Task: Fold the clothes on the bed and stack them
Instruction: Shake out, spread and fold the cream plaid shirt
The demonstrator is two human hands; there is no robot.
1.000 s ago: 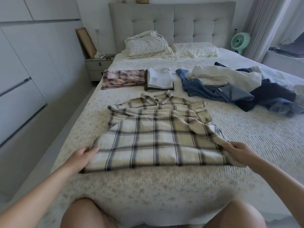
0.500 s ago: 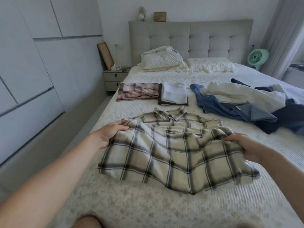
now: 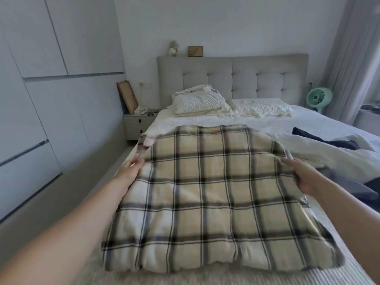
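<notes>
Bed, both hands — left, right — gripping plaid shirt edges

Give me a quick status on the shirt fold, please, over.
Left hand and right hand each grip a side edge of the plaid shirt. Shirt lifted, partly folded over the bed. Unfolded clothes pile to the right, not blocking.

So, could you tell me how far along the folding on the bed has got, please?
Partly done, going by this view. In hand: the plaid shirt, folded over on itself, with the left hand and right hand gripping its sides. Peeking out behind its far left corner is a pink plaid piece; whether it is folded is hidden. Left: the loose white and navy clothes heaped at right, then stacking.
</notes>
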